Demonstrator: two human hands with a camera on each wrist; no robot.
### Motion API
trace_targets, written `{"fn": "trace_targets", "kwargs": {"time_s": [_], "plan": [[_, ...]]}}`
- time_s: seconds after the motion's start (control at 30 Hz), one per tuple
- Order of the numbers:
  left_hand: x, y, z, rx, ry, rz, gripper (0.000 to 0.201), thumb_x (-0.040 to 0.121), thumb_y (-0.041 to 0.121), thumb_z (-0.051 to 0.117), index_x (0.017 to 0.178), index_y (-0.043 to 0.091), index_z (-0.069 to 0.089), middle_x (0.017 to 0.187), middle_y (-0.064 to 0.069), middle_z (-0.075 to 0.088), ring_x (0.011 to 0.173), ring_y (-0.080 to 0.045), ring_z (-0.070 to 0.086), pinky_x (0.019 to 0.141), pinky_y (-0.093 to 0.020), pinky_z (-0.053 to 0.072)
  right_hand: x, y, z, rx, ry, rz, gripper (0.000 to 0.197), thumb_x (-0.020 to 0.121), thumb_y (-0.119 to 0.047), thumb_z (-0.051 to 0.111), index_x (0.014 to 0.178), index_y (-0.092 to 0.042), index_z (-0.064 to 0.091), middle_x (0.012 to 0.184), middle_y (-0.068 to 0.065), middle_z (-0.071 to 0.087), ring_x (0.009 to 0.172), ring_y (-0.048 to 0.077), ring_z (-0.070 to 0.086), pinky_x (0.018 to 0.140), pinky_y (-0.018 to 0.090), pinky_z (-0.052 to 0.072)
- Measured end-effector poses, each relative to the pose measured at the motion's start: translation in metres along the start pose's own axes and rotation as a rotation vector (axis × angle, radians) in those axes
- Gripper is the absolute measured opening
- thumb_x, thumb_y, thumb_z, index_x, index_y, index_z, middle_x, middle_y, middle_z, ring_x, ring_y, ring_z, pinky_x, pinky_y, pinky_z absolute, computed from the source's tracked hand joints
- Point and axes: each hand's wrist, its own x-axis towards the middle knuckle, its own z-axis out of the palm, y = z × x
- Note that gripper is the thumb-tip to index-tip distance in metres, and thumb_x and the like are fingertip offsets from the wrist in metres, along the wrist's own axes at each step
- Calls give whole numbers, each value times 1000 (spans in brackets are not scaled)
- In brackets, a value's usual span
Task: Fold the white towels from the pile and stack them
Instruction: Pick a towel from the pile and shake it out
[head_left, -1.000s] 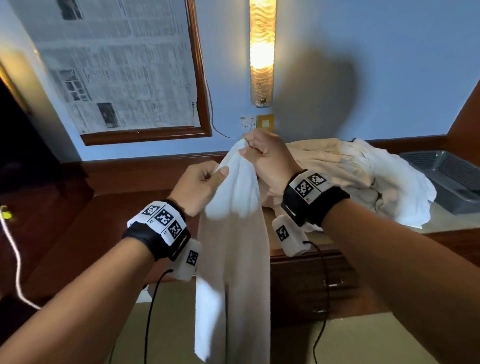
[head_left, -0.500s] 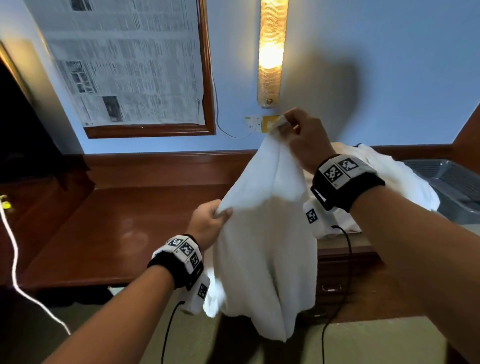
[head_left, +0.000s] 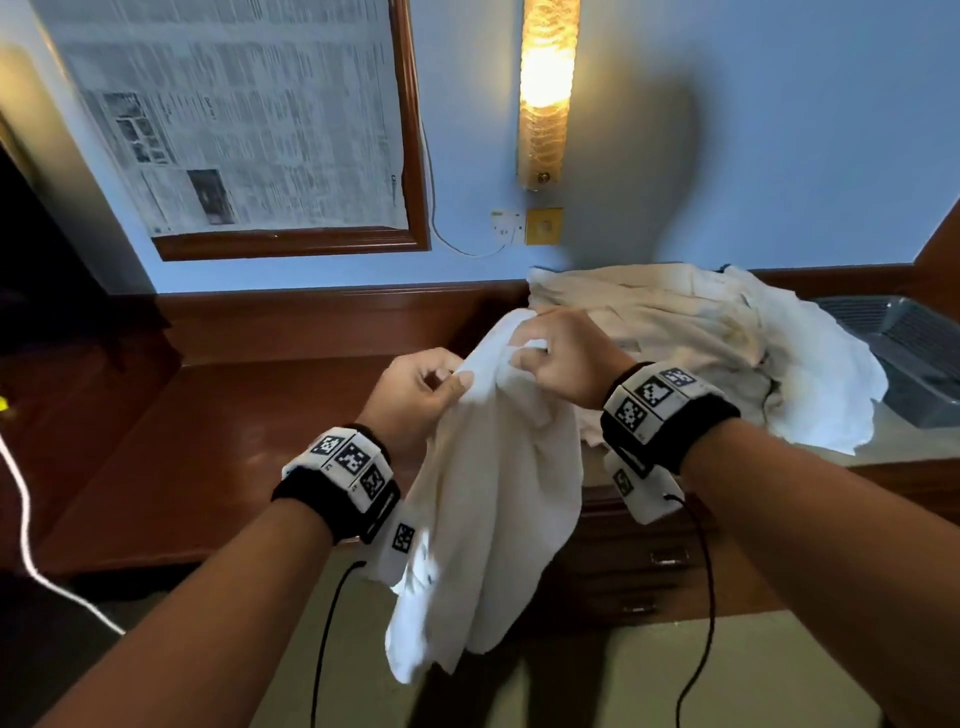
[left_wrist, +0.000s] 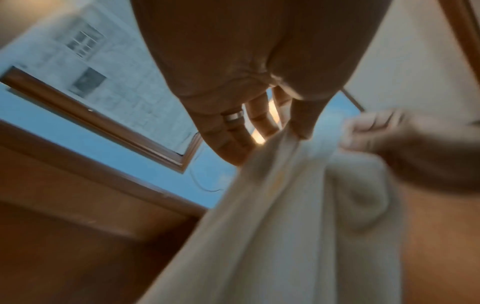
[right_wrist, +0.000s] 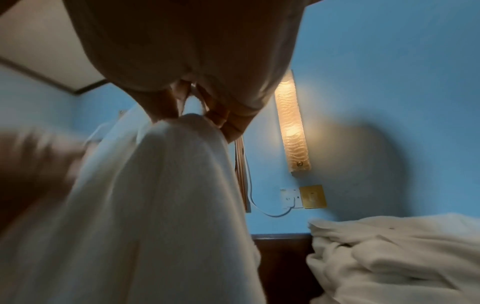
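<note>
A white towel (head_left: 488, 519) hangs bunched in the air in front of the wooden desk (head_left: 208, 457). My left hand (head_left: 421, 395) pinches its upper edge between thumb and fingers, as the left wrist view shows on the towel (left_wrist: 298, 216). Close to the right, my right hand (head_left: 561, 364) grips the top of the same towel (right_wrist: 161, 195) with curled fingers. The pile of white towels (head_left: 701, 348) lies crumpled on the desk's right part, behind my right wrist, and also shows in the right wrist view as the pile (right_wrist: 394, 259).
A grey plastic basket (head_left: 904, 358) stands at the desk's far right. A lit wall lamp (head_left: 545, 88) and a framed panel covered in newspaper (head_left: 244, 119) hang on the blue wall. A white cable (head_left: 31, 540) runs down at the left.
My right hand has come down from high by the wall lamp to meet my left hand, which rose. The towel, spread wide before, now hangs bunched between them.
</note>
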Motion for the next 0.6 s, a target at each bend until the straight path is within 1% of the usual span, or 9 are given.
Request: {"fn": "trace_targets", "kwargs": {"time_s": [0.1,0.13,0.2,0.27,0.3,0.37,0.43,0.5,0.6], "plan": [[-28,-46,-22,256,65,-66,36,81,54,54,80,21,67,69,-1,66,58,-11,51,58,-28,41,26,-13,-9,79,150,35,11,87,-12,69,94,-7,76,102,8,70,96,23,61,90,30,43],[-36,-62,-29,333,95,-109,32,82,50,54,81,21,67,69,-2,65,60,-14,52,59,-29,41,35,-19,-11,130,186,48,8,86,-9,70,92,-9,75,96,3,69,92,20,61,85,28,43],[-51,-87,-44,438,142,-249,14,82,28,58,81,16,65,71,-2,64,68,-25,56,62,-33,43,50,-26,-15,208,246,80,11,85,-7,69,86,-17,73,81,-9,62,77,11,56,75,22,40],[-65,-111,-61,532,158,-395,2,79,14,58,78,15,61,73,-2,63,73,-32,57,63,-34,43,64,-30,-16,208,284,153,11,86,-8,67,90,-14,75,79,-6,65,77,10,56,70,19,40],[-74,-120,-73,560,160,-459,7,78,11,60,76,18,60,73,-2,64,74,-32,58,64,-34,45,70,-29,-16,178,306,201,12,87,-10,67,93,-12,77,85,0,69,81,13,59,72,18,41],[-87,-136,-100,563,171,-547,18,79,12,67,70,26,61,67,4,65,70,-30,60,65,-35,51,80,-27,-12,64,337,329,18,87,-18,66,101,-12,77,101,9,74,95,23,64,82,24,46],[-92,-138,-128,583,165,-564,22,79,14,72,65,27,62,63,8,65,65,-26,62,65,-35,54,85,-25,-1,-37,318,482,25,87,-22,63,108,-17,75,112,14,71,107,34,62,94,35,50],[-88,-133,-154,608,155,-533,23,80,10,72,66,26,63,63,9,64,64,-21,61,63,-30,49,84,-25,14,-118,286,608,29,87,-21,59,112,-19,73,117,16,68,110,38,61,96,38,49],[-78,-120,-194,611,272,-440,20,84,8,71,72,22,63,66,3,61,70,-27,56,64,-29,36,80,-26,39,-210,209,707,31,87,-19,56,113,-15,71,116,18,68,108,39,62,93,40,50]]}}
